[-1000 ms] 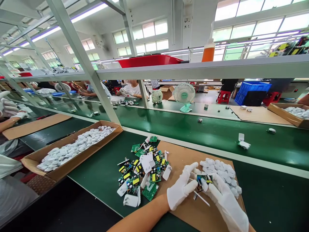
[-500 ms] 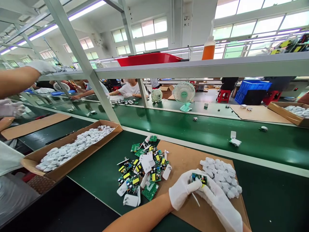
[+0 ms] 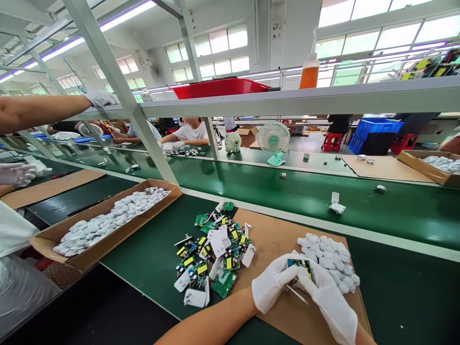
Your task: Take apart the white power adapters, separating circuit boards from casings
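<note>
Both of my hands wear white gloves and meet over the cardboard sheet (image 3: 268,235). Between them is a small green circuit board (image 3: 299,263) with yellow and blue parts. My left hand (image 3: 271,285) pinches its left side, and my right hand (image 3: 328,297) wraps round its right side. A thin white piece (image 3: 297,294), seen edge-on, sticks out below the fingers; whether it joins the board I cannot tell. Left of my hands lies a heap of circuit boards with white plug plates (image 3: 215,242). Just beyond my right hand is a pile of white rounded pieces (image 3: 327,258).
A long cardboard box (image 3: 118,218) of white pieces stands to the left. Behind the sheet runs a green conveyor belt (image 3: 244,184) carrying a small plug assembly (image 3: 337,207). A shelf (image 3: 230,106) holds a red tray (image 3: 221,87). At left, a co-worker's gloved hand (image 3: 101,98) touches the shelf.
The board and the thin white piece have tilted slightly between my fingers. Pieces on the belt have moved left. The co-worker's raised hand at left has reached further right.
</note>
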A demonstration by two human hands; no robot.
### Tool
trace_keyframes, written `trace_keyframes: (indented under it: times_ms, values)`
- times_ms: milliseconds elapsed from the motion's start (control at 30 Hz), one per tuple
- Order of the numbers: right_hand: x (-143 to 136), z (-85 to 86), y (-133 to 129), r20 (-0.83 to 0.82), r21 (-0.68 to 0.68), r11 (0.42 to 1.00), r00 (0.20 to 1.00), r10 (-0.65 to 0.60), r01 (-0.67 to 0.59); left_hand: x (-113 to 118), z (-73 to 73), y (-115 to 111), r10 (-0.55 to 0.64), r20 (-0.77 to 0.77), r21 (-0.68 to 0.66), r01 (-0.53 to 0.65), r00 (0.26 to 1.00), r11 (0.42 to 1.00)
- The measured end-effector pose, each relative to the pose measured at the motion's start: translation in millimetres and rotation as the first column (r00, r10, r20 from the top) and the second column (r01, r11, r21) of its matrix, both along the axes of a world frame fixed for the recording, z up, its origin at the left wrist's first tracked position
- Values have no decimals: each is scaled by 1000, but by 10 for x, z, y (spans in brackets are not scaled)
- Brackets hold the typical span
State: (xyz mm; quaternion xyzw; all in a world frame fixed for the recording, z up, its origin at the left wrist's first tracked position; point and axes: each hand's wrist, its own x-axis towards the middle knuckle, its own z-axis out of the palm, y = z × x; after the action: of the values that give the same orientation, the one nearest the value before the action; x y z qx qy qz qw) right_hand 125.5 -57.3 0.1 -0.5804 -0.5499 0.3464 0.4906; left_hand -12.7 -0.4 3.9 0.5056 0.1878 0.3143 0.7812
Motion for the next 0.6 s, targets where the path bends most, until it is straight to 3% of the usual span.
trace_keyframes:
  times_ms: [200,467,533,600]
  values:
    - [-2,-68,-11,-7,8,1000,1000,-2,2,19,26,-42,129,-83,94,-121,988,988]
    - [165,-214,89,-20,40,999,999,25,-24,-7,-114,-16,70,-50,116,-64,996,991]
    - [221,-235,129,-24,49,998,999,30,-29,-21,-124,-33,158,-126,196,-132,979,972]
    - [256,-247,152,-26,61,998,999,28,-26,-36,-125,-50,313,-183,358,-234,932,904]
